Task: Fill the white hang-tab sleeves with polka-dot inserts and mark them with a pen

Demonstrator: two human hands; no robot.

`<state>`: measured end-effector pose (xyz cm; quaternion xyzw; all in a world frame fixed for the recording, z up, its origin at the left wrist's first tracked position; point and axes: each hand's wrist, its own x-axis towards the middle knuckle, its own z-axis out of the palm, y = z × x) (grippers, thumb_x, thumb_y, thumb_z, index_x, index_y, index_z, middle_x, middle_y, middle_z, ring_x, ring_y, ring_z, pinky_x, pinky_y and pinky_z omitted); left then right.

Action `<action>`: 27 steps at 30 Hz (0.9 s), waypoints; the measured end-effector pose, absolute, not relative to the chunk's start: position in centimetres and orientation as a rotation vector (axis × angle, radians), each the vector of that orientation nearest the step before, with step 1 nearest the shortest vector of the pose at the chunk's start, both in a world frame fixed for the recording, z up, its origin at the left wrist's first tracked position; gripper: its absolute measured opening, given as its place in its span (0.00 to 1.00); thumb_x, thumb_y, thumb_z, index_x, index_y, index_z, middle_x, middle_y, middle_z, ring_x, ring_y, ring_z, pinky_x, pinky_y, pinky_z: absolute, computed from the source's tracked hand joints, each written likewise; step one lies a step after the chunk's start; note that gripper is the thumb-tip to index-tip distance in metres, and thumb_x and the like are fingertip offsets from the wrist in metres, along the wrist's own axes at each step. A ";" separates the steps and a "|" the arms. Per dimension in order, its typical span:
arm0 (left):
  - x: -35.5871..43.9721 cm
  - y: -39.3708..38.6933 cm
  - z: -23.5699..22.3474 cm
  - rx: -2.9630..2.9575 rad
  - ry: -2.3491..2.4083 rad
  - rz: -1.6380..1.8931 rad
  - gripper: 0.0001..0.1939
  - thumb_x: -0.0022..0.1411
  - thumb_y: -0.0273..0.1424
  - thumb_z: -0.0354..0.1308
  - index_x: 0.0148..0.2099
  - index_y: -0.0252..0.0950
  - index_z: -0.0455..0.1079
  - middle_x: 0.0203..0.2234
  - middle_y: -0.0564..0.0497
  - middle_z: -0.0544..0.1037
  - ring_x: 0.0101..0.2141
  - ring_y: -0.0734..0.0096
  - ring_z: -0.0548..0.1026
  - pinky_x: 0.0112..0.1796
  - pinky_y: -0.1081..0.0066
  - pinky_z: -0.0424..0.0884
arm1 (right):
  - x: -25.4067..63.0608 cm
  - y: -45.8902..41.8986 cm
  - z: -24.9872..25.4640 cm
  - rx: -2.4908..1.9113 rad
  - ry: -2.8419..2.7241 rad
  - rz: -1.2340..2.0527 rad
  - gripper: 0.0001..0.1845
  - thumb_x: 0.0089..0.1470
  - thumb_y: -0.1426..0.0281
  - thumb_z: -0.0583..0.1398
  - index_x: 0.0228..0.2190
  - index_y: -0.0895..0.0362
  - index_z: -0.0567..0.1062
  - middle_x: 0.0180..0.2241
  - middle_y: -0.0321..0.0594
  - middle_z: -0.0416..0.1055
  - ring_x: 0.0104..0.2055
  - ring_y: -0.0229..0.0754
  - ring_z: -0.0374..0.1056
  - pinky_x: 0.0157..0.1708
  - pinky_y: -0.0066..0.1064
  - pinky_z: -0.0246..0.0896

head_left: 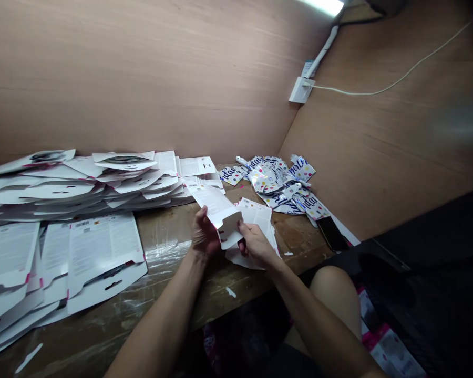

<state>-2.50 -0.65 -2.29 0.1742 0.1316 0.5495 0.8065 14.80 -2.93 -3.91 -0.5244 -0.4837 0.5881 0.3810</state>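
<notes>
"What colours does the card envelope (216, 205) show?"
"White, finely printed in grey, with a touch of pink at one edge."
"And the stacked cards (67, 189) to its left?"
"White too, flecked with pink."
"To the right of it?"
"Packets (268, 180), white with dark blue lettering and multicoloured dots, and a black phone (332, 234)."
"Beneath it?"
"A brown table (161, 236)."
"Behind it?"
"A paler brown wall (114, 73), faintly streaked."

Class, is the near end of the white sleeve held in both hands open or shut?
Open: the white sleeve gapes between the left hand and right hand, showing a shaded inner face. Contents cannot be told.
</notes>
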 end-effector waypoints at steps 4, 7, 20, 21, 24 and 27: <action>-2.7 0.2 -2.6 0.295 0.313 1.323 0.31 0.61 0.49 0.67 0.61 0.39 0.75 0.50 0.45 0.84 0.55 0.45 0.80 0.58 0.50 0.74 | 22.2 0.7 -2.8 -1.730 -1.571 0.704 0.29 0.66 0.45 0.56 0.37 0.58 0.81 0.37 0.54 0.81 0.36 0.51 0.75 0.35 0.38 0.68; -2.5 0.5 -2.7 0.258 0.309 1.320 0.33 0.60 0.49 0.69 0.62 0.40 0.74 0.50 0.46 0.85 0.54 0.49 0.80 0.58 0.52 0.75 | 28.2 4.3 -1.5 -1.983 -1.938 -0.044 0.20 0.64 0.70 0.58 0.55 0.58 0.79 0.59 0.60 0.74 0.62 0.63 0.65 0.58 0.49 0.59; -2.3 0.2 -2.2 0.292 0.301 1.214 0.39 0.62 0.54 0.63 0.68 0.37 0.68 0.50 0.39 0.84 0.56 0.39 0.79 0.58 0.41 0.74 | 36.0 7.9 5.2 -1.918 -2.265 0.308 0.16 0.61 0.68 0.55 0.40 0.61 0.82 0.35 0.44 0.80 0.37 0.47 0.71 0.38 0.33 0.59; -2.2 0.2 -2.2 0.292 0.306 1.216 0.39 0.63 0.54 0.62 0.69 0.37 0.68 0.50 0.39 0.84 0.56 0.39 0.79 0.58 0.41 0.74 | 36.6 7.6 5.2 -1.904 -2.236 0.494 0.17 0.60 0.67 0.55 0.39 0.61 0.82 0.33 0.41 0.78 0.35 0.46 0.70 0.36 0.32 0.59; -1.9 0.2 -2.3 0.291 0.313 1.202 0.39 0.64 0.55 0.60 0.70 0.39 0.67 0.51 0.39 0.83 0.54 0.39 0.80 0.57 0.40 0.74 | 37.3 7.2 4.2 -1.902 -2.196 0.810 0.14 0.56 0.63 0.61 0.36 0.60 0.82 0.32 0.39 0.77 0.35 0.44 0.69 0.35 0.31 0.61; -1.7 0.1 -2.4 0.295 0.308 1.158 0.40 0.64 0.55 0.60 0.70 0.38 0.66 0.52 0.38 0.83 0.52 0.40 0.81 0.57 0.39 0.74 | 36.2 7.6 2.3 -1.913 -2.197 0.808 0.22 0.45 0.61 0.72 0.41 0.59 0.80 0.40 0.42 0.79 0.41 0.46 0.71 0.40 0.30 0.64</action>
